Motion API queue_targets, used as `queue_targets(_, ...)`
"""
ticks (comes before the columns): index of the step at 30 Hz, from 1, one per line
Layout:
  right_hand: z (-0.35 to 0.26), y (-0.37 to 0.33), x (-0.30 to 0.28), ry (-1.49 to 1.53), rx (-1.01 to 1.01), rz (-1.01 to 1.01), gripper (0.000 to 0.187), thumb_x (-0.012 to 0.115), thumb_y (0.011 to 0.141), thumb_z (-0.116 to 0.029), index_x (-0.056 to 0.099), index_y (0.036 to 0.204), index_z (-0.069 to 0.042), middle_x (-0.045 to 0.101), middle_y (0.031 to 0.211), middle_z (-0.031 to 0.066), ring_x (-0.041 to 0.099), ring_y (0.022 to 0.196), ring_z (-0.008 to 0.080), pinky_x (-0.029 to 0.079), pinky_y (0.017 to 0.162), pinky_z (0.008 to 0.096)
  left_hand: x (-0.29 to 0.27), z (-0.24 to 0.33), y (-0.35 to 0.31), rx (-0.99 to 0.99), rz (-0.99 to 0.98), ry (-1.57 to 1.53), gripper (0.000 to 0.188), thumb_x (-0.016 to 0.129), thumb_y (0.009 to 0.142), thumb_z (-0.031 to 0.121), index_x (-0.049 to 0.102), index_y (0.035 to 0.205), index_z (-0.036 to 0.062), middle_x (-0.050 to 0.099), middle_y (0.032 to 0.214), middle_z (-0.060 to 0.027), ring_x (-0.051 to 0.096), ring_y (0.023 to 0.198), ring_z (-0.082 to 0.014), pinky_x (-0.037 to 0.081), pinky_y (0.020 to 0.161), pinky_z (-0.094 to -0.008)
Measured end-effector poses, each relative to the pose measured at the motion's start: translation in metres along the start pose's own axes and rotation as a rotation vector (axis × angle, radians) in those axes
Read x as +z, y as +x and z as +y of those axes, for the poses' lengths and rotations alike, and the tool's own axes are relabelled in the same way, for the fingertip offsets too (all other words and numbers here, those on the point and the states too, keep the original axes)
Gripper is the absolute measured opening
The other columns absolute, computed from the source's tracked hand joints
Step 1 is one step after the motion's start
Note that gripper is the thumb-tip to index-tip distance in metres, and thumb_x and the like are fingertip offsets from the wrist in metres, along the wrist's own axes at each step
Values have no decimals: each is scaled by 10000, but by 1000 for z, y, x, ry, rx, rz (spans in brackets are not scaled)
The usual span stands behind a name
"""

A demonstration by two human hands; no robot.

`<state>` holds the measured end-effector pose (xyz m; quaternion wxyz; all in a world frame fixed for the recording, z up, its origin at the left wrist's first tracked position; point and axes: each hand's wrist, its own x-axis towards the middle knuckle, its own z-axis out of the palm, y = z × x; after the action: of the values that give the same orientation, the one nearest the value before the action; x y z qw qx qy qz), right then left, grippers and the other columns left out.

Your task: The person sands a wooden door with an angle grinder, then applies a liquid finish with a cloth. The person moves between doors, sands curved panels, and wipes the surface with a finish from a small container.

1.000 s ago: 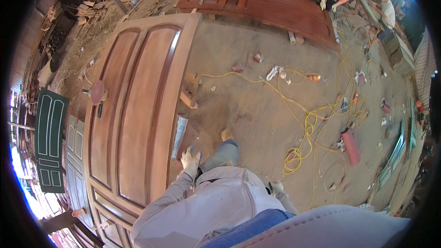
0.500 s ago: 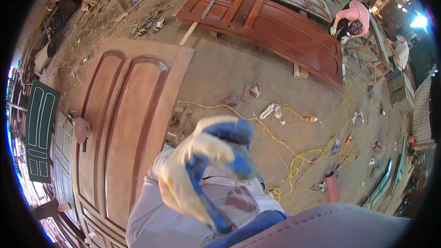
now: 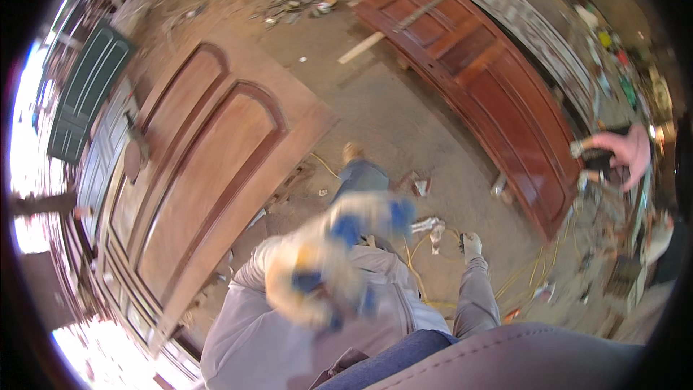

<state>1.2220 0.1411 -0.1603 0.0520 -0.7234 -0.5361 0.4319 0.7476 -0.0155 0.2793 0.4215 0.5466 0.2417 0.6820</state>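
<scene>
My left hand (image 3: 317, 282), in a cream glove with blue palm and fingers, is raised in front of my grey shirt (image 3: 368, 303). Its fingers look bent, but motion smears them, and I cannot make out anything in them. Lower and to the right, my right hand (image 3: 471, 246) hangs at the end of a grey sleeve (image 3: 476, 296). It is small and pale with dark marks along its left edge, and its fingers are not clear. Beyond my left hand, one foot (image 3: 352, 151) and a blue trouser leg (image 3: 363, 177) show on the ground.
A large light-wood panelled door (image 3: 224, 166) stands at left, near a dark green door (image 3: 90, 94). Far right, a red-brown door (image 3: 476, 94) lies raised beside a whitish door (image 3: 520, 22). A person in pink (image 3: 624, 155) bends at its end. Yellow cable (image 3: 411, 267) runs across the floor.
The view has turned, so the doors and the person in pink sit further right. My foot and right hand have come into sight. My left hand stays before my body, now more blurred.
</scene>
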Motion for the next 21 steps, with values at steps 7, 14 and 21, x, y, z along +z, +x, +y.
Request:
queue_targets(7,-148,171,20,-345,-356,-232,237,681,885,-265,707,866,-31,711,766,110,678,700,213,523,660,392,-146,-127,-23,-806,529,1381,617,775,771,264,566,1323,86,418,1425,-249,375,1354,-427,361,1095,-510)
queue_targets(14,-289,264,17,-581,-269,-555,330,644,957,-290,682,764,-25,697,689,79,642,584,155,475,526,326,-287,-207,6,-1518,651,1634,849,720,790,473,416,1490,100,300,1543,-268,279,1415,-473,325,1114,-550)
queue_targets(21,-425,367,25,-500,-487,-433,287,651,939,-261,667,784,-19,651,680,78,635,639,167,485,602,340,-429,-217,71,-1805,875,1427,978,676,829,564,257,1575,90,191,1618,-253,231,1466,-468,293,1148,-522)
